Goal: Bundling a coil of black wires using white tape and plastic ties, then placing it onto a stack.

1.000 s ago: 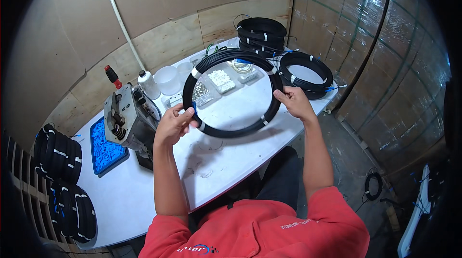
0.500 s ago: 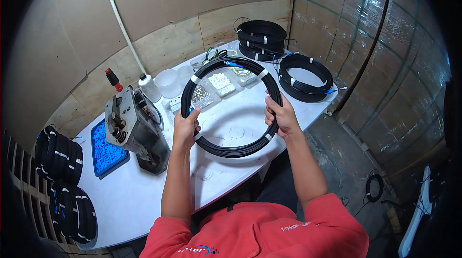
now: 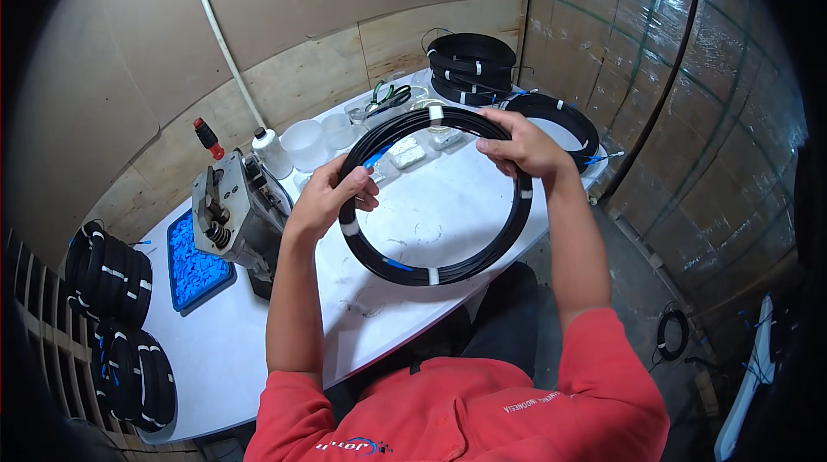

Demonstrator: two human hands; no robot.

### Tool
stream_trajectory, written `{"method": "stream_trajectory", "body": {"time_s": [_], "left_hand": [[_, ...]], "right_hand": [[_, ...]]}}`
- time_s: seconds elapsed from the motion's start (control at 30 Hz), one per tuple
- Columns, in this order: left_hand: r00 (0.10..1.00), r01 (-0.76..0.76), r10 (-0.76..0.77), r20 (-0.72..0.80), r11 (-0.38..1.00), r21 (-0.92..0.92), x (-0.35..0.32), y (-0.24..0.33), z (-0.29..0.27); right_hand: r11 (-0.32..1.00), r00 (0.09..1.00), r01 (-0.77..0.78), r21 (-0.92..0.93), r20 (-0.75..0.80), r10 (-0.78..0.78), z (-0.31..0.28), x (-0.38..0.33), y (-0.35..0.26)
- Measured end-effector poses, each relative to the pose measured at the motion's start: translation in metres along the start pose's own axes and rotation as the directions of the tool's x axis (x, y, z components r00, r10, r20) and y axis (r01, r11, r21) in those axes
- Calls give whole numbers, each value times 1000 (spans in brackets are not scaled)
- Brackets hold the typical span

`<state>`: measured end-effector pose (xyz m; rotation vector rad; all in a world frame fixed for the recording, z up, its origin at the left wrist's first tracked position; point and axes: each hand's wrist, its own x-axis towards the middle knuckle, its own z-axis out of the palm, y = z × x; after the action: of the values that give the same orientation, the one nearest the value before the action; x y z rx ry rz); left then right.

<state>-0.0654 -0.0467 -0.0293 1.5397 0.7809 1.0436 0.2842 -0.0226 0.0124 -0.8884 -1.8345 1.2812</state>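
A round coil of black cable (image 3: 469,269), bound with white tape bands, is held up over the table, its face tilted toward me. My left hand (image 3: 326,199) is closed around its left side, thumb on the front. At the upper right my right hand (image 3: 532,150) grips the coil, the thumb on the inner side and the fingers partly hidden behind it. A blue connector (image 3: 376,156) lies along the coil beside my left fingers. Another blue piece (image 3: 397,264) shows on the lower left of the ring.
On the white table (image 3: 233,367) stand a metal press (image 3: 239,212) and a blue tray (image 3: 200,268) of small blue parts. Behind the held coil are a white bottle (image 3: 271,154), clear tubs (image 3: 304,146) and pliers (image 3: 379,98). Stacked black coils (image 3: 472,65) stand at the back right, others (image 3: 108,277) at the left.
The coil has turned counterclockwise, carrying its tape bands and blue connectors around. My right hand has shifted up to the coil's upper right; my left hand has moved slightly higher.
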Motion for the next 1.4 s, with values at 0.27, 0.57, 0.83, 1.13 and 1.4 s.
{"method": "stream_trajectory", "body": {"time_s": [0.27, 0.57, 0.83, 1.13, 1.4], "left_hand": [[999, -40, 41, -33, 999, 33, 5, -9, 18], [965, -113, 78, -249, 985, -130, 4, -26, 17], [925, -122, -122, -359, 800, -587, 2, -79, 0], [858, 20, -250, -449, 889, -457, -5, -73, 8], [867, -10, -152, -474, 947, -322, -17, -40, 26]], "right_hand": [[954, 965, -40, -296, 237, 114, 1, 30, -48], [972, 989, 112, -204, 121, -89, -11, 30, -32], [883, 893, 142, 448, -442, 81, 54, -6, 70], [879, 860, 118, 462, -490, 142, 69, -13, 79], [790, 868, 73, 609, -429, 251, 65, -11, 115]]}}
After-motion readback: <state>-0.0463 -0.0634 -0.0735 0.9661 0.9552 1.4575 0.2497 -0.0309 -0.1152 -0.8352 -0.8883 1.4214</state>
